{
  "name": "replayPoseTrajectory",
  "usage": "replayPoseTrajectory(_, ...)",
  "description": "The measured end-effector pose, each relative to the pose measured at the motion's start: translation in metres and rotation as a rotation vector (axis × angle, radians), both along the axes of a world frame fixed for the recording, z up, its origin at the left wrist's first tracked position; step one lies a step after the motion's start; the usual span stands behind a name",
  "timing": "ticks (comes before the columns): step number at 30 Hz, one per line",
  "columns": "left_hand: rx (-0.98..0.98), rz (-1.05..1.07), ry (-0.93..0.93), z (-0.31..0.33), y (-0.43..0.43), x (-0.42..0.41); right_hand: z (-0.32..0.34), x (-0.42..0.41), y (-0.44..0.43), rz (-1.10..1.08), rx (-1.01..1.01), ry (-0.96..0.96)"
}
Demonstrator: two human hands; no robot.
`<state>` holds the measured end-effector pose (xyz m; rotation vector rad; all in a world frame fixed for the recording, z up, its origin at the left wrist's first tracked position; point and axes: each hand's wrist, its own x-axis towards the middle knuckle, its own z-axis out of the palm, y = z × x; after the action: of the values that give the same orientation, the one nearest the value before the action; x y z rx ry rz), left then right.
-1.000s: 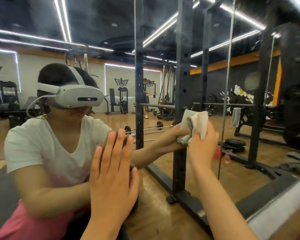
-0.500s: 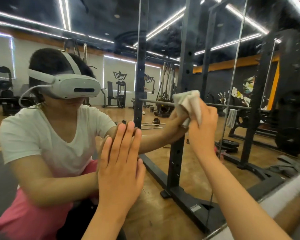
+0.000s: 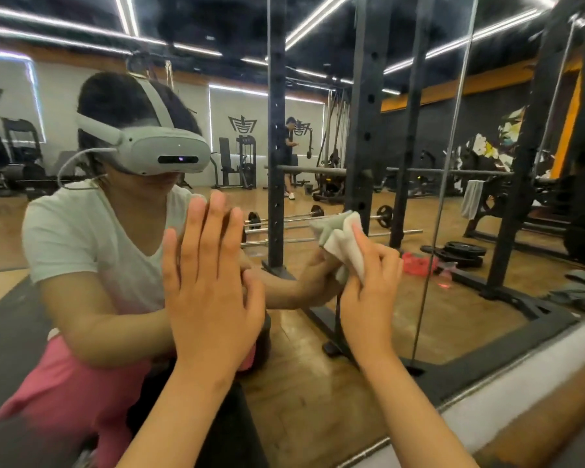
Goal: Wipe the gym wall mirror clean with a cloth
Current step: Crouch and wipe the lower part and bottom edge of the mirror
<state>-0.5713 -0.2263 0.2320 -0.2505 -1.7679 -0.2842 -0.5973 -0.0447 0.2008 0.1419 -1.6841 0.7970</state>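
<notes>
My left grip (image 3: 213, 288) lies flat against the mirror (image 3: 470, 315), palm on the glass, fingers straight, upright and close together, holding nothing. The forearm rises from below. My right grip (image 3: 368, 292) stands just to its right, wrist bent forward. Its fingers curl round a bunched white cloth (image 3: 343, 241), pressing it to the glass.

Bunched white cloth (image 3: 343, 243), pressed against wall mirror (image 3: 470, 315)
</notes>
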Motion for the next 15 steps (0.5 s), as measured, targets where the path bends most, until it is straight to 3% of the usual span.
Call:
replayPoseTrajectory(3, 0.008, 0.008, 0.001, 0.0, 0.001, 0.001, -0.004, -0.004, 0.04, 0.042, -0.207, -0.093)
replayPoseTrajectory(9, 0.024, -0.014, 0.02, -0.001, 0.004, 0.0, -0.003, 0.0, 0.079, 0.111, -0.186, -0.187)
replayPoseTrajectory(15, 0.012, -0.024, 0.023, 0.0, 0.005, 0.0, -0.014, -0.011, 0.095, -0.026, -0.41, -0.175)
